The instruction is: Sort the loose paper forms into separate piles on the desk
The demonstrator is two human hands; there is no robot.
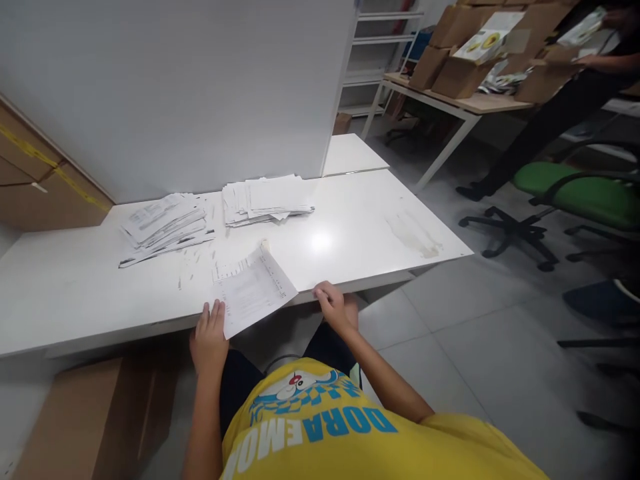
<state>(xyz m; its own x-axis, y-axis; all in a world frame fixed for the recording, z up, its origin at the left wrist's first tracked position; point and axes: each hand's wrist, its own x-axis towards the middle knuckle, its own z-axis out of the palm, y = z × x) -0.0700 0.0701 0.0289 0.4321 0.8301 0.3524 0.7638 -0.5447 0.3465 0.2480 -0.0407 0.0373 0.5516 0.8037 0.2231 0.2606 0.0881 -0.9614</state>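
Note:
A printed sheet of paper (255, 293) lies at the front of the white table (350, 233), its near corner hanging over the edge and its far edge bent up. My left hand (210, 337) rests on the table's front edge beside the sheet's left side, fingers stretched out and holding nothing. To the right of the sheet, my right hand (331, 307) is at the same edge with curled fingers; I see nothing in it. Farther back are two paper stacks: a fanned-out, untidy one (167, 227) on the left and a neater one (270, 199) against the panel.
A tall white panel (200, 87) rises behind the table. Taped cardboard boxes (55, 187) stand at the left, and another carton (80, 413) is under the table. At right are a green chair (580, 190), a box-laden wooden desk (480, 102) and a standing person (555, 127).

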